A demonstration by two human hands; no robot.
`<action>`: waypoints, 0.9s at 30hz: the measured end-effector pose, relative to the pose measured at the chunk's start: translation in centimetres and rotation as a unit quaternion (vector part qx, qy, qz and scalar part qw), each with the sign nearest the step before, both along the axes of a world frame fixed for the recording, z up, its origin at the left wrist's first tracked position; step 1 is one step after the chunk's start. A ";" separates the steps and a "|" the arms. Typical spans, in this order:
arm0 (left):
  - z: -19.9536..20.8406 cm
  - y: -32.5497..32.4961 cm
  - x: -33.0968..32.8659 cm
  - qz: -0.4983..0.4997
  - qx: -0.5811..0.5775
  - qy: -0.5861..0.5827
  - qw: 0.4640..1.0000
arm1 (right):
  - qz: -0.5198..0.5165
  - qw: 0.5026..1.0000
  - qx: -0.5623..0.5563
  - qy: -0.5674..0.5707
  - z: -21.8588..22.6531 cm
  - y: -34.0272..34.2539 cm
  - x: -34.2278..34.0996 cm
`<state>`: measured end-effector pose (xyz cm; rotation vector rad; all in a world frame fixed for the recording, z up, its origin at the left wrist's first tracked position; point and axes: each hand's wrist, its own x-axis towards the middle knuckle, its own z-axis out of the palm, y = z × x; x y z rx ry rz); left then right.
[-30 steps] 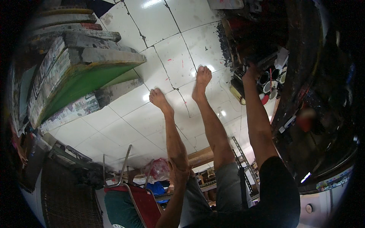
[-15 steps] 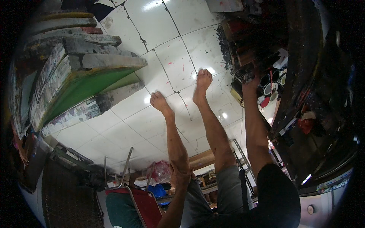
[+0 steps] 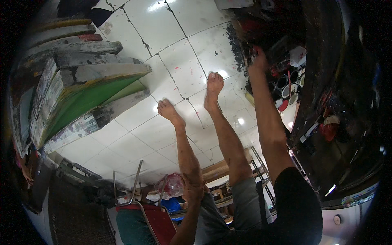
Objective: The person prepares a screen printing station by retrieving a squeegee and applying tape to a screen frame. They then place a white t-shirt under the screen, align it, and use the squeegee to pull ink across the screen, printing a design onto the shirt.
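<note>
My right arm stretches far out to the right side. My right hand (image 3: 259, 62) is in the dark clutter under the bench, beyond a cluster of open cans (image 3: 282, 81). Its fingertips blend into the dark things there, so whether they hold anything is unclear. A small red patch shows by the fingers. My left hand (image 3: 193, 187) rests over my left knee, its fingers lying on the leg and holding no object. Both my bare feet stand on the white tiled floor (image 3: 163, 53).
Paint-stained frames, one with a green panel (image 3: 87, 102), lean together at the left. A red-seated metal chair (image 3: 157, 222) stands near my left side, beside a pink plastic bag (image 3: 174, 183). A dark bench (image 3: 326, 81) runs along the right.
My right hand has moved farther away and slightly left, from beside the cans to deeper in the clutter. My left hand stays on the knee. The view has shifted slightly.
</note>
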<state>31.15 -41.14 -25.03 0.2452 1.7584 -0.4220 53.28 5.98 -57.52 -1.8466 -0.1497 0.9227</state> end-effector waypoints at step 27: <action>0.1 1.1 0.2 0.025 0.019 0.023 0.999 | 0.160 0.966 -0.024 -0.200 -1.1 4.1 12.3</action>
